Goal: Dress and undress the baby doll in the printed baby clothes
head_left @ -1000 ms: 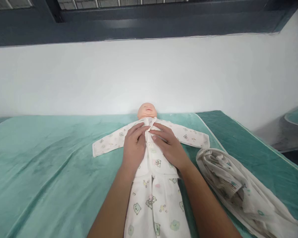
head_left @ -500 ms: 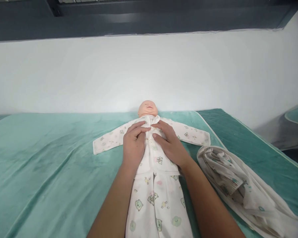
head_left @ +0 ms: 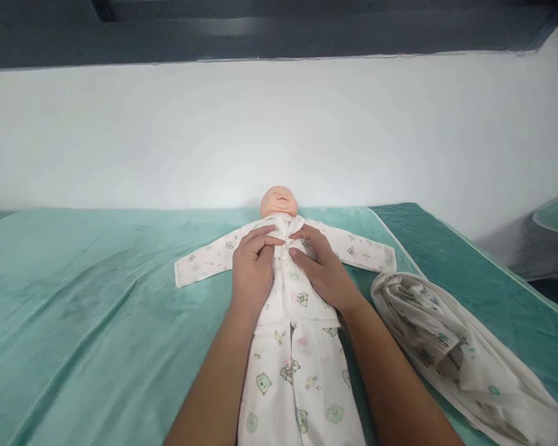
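A baby doll lies on its back, its head against the wall side. It is dressed in a white baby shirt with small animal prints, and matching pants cover its legs. Both sleeves are spread out sideways. At the chest, my left hand pinches the shirt's front edge with its fingertips. From the other side, my right hand grips the opposite edge between thumb and forefinger. The fingertips of the two hands almost meet over the front opening, and what lies between them is partly hidden.
A green plush sheet spreads under the doll. On the right lies a bundled white printed cloth, near the end of one sleeve. Behind the doll rises a white wall with a dark beam above it.
The right fingertips have shifted slightly on the shirt's front edge, and the collar flap lies flatter. The view has tilted a little; the left hand keeps nearly the same pose.
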Demonstrator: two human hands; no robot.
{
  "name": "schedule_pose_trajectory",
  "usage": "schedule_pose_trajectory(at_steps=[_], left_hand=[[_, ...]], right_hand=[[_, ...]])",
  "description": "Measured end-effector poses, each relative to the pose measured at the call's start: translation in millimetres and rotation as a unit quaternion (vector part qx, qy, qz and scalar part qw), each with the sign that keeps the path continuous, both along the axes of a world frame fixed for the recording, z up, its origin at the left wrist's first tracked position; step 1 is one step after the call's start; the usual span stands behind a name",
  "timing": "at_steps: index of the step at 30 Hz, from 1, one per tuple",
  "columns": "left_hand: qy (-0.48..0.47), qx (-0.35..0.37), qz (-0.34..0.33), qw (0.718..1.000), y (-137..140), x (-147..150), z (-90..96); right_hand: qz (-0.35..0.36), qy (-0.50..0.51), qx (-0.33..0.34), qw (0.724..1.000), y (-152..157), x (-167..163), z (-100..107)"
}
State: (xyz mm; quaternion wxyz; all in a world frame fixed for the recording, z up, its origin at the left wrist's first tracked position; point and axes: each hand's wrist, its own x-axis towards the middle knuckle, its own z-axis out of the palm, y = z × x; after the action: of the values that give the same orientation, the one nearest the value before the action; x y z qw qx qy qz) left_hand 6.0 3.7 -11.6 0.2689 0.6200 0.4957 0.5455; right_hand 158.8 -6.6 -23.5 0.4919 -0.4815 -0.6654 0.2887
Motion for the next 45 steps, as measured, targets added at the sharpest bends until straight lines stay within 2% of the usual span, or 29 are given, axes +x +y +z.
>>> schedule_pose_trajectory(at_steps=[9,16,30,39,45], left_hand=[[0.053,0.005,-0.013,0.998,-1.0,2.4,1.2],[0.017,0.018,-0.004,1.0,0.5,1.8,0.6],[0.039,-0.005,0.006,0.999,1.9,2.1,0.5],[0.087,-0.012,-0.01,0.996,3.7,2.0,2.7],[0.101,-0.007,-0.021,0.995,2.7,1.2,2.9]], right_hand=[[0.008,0.016,0.039,0.999,2.2,-1.0,-4.2],[-0.011,0.041,0.029,0.999,1.7,-1.2,-5.9],[-0.011,0.01,0.021,1.0,1.6,-0.5,-3.6],[-0.042,-0.091,0.061,0.993,-3.1,-5.1,1.4],[-0.048,-0.032,0.065,0.996,-3.7,-6.2,-1.2]])
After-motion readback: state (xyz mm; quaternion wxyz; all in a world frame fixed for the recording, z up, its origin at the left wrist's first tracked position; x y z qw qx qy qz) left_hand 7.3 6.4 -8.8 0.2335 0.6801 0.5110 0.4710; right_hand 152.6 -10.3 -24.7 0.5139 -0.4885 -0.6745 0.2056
